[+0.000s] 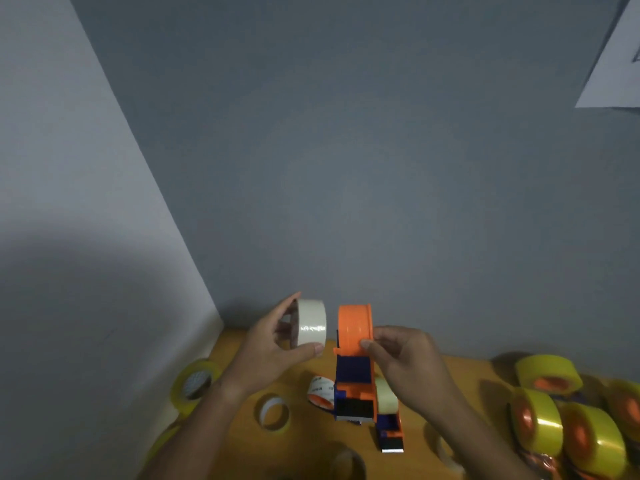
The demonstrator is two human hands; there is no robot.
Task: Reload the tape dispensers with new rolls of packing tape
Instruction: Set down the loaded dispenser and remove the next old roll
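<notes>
While held above the wooden table (460, 386), roll and dispenser sit side by side, apart.
Tape roll (311, 328): pale, grasped by left hand (273, 348), thumb under, fingers over.
Dispenser (355, 362): orange-and-blue, hub empty, gripped by right hand (405, 358).
Table right: yellow rolls (550, 410) clustered.

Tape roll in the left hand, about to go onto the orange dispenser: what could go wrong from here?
1. The white tape roll is held apart from the orange hub; if tilted on approach, it may jam rather than slide on.
2. The right hand pinches the dispenser only near the hub, so pushing the roll on could twist it loose.
3. A second dispenser and loose rolls lie right below; a dropped part could knock them.
</notes>
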